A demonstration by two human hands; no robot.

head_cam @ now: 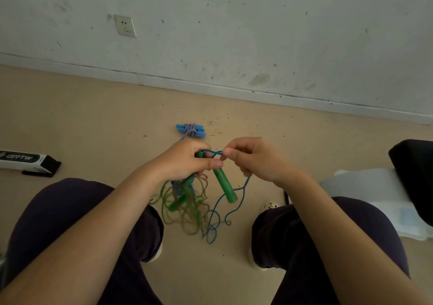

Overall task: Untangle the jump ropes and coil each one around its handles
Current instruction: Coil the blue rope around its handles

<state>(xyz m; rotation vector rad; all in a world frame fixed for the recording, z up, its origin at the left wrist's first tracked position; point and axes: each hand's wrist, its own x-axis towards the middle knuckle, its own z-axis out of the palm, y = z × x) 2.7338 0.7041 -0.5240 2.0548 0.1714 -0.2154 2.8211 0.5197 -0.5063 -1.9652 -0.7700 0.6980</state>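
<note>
Left hand [187, 161] is gripping the green handle [223, 185] near its top, and the right hand [253, 159] is pinching the blue cord [236, 194] right beside it. That cord's looking light and floppy, so I'd be grabbing close to the handle. The tangle [187, 208] is hanging between the knees, and one blue rope [191, 130] is already lying coiled on the floor [93, 122].

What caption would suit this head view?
Left hand grips a green handle; right hand pinches blue rope.
</note>
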